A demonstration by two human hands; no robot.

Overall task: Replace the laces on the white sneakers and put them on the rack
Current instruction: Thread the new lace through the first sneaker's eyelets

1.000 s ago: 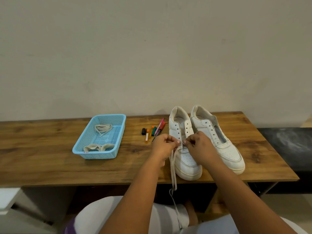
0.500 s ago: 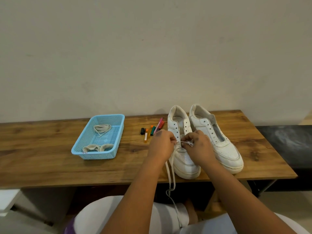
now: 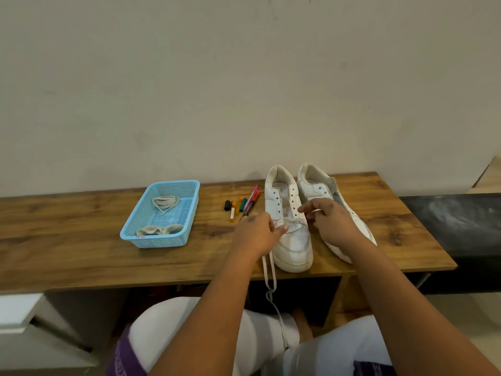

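White lace (image 3: pixel 291 221) crosses only the lowest holes of the left sneaker (image 3: pixel 290 226) on the tabletop (image 3: pixel 81 240), your left hand (image 3: pixel 257 234) and right hand (image 3: pixel 329 222) pinch its ends, and the other sneaker (image 3: pixel 320 191) has none.

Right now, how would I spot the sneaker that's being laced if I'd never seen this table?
Find the long wooden table against the pale wall; a pair of white leather sneakers stands at its right end. Take the left sneaker, nearest the coloured marker pens. Unlike its bare neighbour, a flat white lace crosses its lowest eyelets and trails over the table edge, with both hands at it.
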